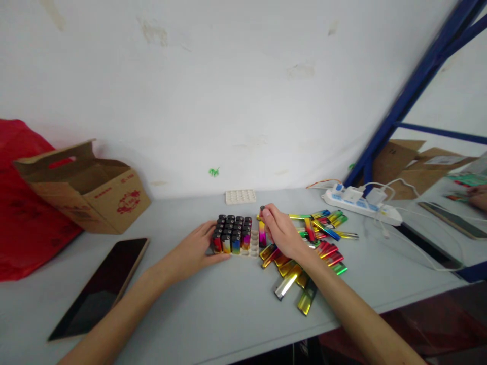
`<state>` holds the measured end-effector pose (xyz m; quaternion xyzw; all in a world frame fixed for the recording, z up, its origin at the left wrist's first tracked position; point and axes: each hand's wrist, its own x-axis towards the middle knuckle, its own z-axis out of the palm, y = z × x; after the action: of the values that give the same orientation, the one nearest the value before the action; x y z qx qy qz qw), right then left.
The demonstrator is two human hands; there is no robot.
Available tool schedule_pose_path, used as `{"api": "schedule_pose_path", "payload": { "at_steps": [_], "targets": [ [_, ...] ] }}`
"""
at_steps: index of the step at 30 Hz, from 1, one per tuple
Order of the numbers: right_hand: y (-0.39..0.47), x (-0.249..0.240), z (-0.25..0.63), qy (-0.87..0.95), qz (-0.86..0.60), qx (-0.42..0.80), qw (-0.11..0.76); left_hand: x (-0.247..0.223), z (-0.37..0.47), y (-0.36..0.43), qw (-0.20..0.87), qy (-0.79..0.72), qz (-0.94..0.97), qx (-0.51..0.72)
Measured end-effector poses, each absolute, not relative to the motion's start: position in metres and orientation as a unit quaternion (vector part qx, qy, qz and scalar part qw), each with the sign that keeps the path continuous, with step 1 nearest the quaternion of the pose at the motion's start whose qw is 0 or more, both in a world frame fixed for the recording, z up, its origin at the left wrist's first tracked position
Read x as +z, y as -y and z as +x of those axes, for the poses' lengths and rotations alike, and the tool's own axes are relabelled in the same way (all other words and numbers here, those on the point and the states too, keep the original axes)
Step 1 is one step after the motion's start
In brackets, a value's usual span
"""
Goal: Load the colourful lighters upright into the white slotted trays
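Note:
Rows of lighters with black tops stand upright in a pale tray, whose right-hand column shows bare slots. My left hand rests against the left side of the tray, thumb and fingers apart around its corner. Just right of the tray, my right hand pinches the dark top of a yellow and pink lighter, held upright. Loose shiny lighters in gold, red, green and blue lie in a pile under and around my right forearm.
Behind the lighters, a second pale tray lies by the wall. A tablet, an open cardboard box and a red bag are at left. At right are a power strip, cables, a dark phone and another person's hand.

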<state>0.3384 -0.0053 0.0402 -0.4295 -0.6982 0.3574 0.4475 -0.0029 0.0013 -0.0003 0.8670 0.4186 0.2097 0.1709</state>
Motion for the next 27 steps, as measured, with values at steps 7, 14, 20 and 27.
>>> {"api": "schedule_pose_path", "payload": {
  "at_steps": [7, 14, 20, 27],
  "targets": [
    [0.010, 0.044, 0.344, 0.799, -0.362, 0.207, 0.433, 0.002, -0.001, 0.000, 0.183, -0.414, 0.863, 0.225],
    [0.020, 0.046, 0.337, 0.785, -0.363, 0.324, 0.383, 0.002, 0.001, 0.001, 0.188, -0.416, 0.860, 0.229],
    [0.019, 0.037, 0.331, 0.792, -0.354, 0.345, 0.359, 0.001, 0.000, 0.001, 0.189, -0.412, 0.863, 0.221],
    [0.018, 0.033, 0.332, 0.807, -0.338, 0.336, 0.350, 0.000, 0.000, 0.000, 0.180, -0.412, 0.864, 0.226]
  ]
}}
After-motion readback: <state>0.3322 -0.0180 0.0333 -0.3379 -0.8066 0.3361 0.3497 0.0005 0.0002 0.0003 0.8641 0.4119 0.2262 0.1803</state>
